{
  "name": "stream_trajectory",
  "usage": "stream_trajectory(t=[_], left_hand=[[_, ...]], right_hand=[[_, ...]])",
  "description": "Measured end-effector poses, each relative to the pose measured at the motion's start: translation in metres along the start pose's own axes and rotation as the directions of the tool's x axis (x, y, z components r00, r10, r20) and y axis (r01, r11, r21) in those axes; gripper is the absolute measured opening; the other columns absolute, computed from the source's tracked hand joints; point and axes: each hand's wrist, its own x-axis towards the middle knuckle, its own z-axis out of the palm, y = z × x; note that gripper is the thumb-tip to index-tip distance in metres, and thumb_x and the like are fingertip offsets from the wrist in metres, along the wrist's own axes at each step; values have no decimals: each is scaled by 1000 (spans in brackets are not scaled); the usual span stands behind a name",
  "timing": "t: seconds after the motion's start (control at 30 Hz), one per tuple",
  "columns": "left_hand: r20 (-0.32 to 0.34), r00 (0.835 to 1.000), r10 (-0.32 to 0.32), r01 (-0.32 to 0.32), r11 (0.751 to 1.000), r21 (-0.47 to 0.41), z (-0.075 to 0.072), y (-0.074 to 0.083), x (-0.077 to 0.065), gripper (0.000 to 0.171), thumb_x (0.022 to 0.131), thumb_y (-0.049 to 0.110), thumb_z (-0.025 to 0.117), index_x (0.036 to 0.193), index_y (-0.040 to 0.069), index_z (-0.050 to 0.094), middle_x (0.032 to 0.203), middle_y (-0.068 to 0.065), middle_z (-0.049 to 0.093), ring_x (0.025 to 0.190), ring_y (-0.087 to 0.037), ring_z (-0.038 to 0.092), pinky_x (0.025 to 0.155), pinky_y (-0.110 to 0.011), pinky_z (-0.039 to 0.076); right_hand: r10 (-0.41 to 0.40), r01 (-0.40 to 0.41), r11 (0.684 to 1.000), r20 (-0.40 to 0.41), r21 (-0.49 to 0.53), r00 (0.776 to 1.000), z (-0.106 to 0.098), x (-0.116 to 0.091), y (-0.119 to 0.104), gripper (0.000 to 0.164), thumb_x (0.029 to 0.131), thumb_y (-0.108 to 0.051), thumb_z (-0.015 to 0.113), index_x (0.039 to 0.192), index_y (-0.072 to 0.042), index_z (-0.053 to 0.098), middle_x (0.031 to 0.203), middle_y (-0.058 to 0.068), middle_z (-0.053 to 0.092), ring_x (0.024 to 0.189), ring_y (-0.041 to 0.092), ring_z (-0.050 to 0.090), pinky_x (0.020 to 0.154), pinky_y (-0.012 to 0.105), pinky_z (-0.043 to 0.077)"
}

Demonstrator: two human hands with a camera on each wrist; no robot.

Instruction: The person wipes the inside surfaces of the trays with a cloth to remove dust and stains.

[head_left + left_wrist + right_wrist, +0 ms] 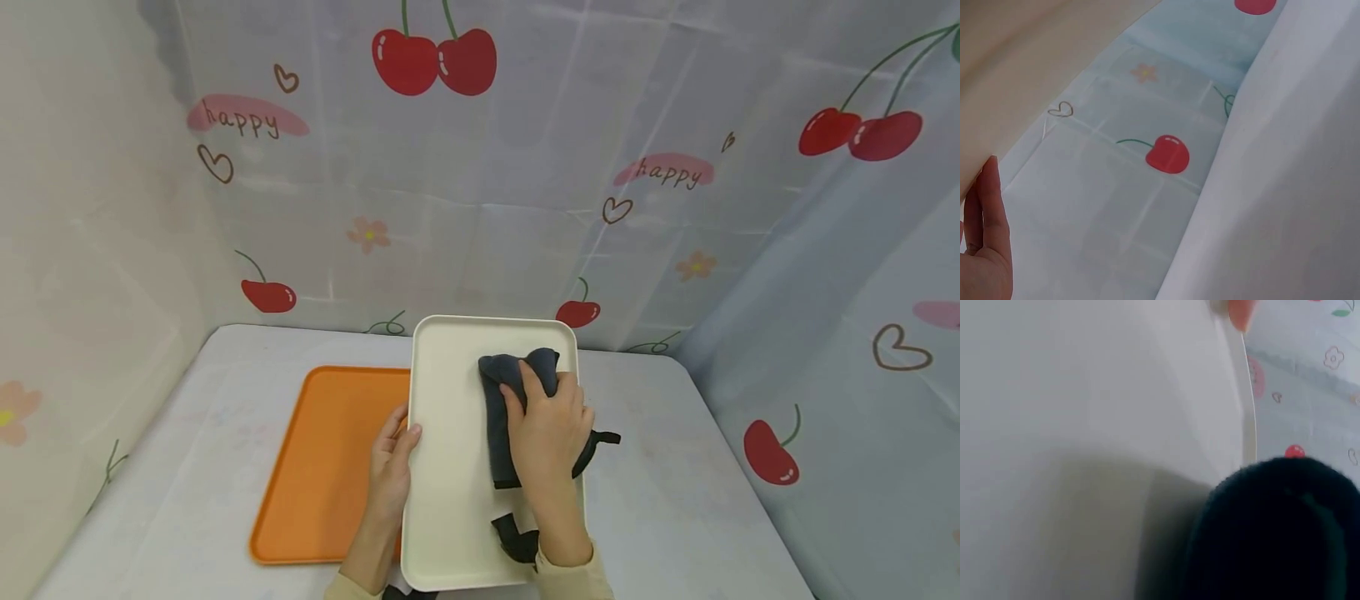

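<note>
Seen from the head camera: cream rectangular plastic tray (450, 467) lying lengthwise on the pale grey bench (675, 500), its left edge overlapping an orange rectangular plastic tray (330, 467) set beside it. Dark grey folded cloth (501, 400) resting on the cream tray's right half, toward the far end, bunched at the top and trailing down under the palm. Probably placed so for wiping, judging by the cloth flat against the tray floor.

Right hand (551, 433) laid over the cloth, fingers mostly straight and spread forward, pressing it down rather than pinching it; grip loose and apart, palm bearing the load. In the right wrist view, only dark fabric (1279, 531) and the pale tray floor, a fingertip at the rim.

Left hand (392, 467) clamped on the cream tray's left rim, thumb on top at the edge, fingers going under where they cannot be seen; likely a steadying hold against sliding. Left wrist view: finger edge (985, 250) only, against cherry-printed sheeting (1166, 153).

Black straps (600, 440) poking out near the right wrist.
</note>
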Motion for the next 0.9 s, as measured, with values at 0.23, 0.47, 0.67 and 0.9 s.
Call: stream_trajectory(t=[0.23,0.47,0.67,0.9], left_hand=[[-3,1000,13,-13,1000,-15,-3,1,0,32,103,11,47,135,6,49,102,7,72,84,-10,71,72,-27,61],[14,1000,10,-10,999,-40,-4,1,0,35,103,11,46,137,2,45,104,6,72,86,-11,72,74,-28,61],[16,1000,11,-11,999,-39,-4,2,0,37,104,11,46,140,1,44,105,6,71,87,-11,72,74,-28,61],[6,1000,4,-4,1000,-19,-3,4,0,37,103,12,47,139,4,46,102,6,71,85,-10,71,72,-28,61]], right_hand=[[114,-112,993,52,-30,992,-9,4,20,36,82,-30,79,114,-15,74,95,22,59,81,35,56,58,43,35],[141,-139,990,68,-26,988,-10,3,27,37,83,-31,78,116,-15,74,96,23,58,82,36,55,59,44,34],[123,-122,992,48,-16,991,-9,2,26,37,83,-31,78,116,-15,73,95,23,57,79,36,55,58,44,33],[124,-124,992,38,-5,992,-8,0,24,37,83,-31,78,117,-14,73,96,24,57,80,37,55,59,44,32]])
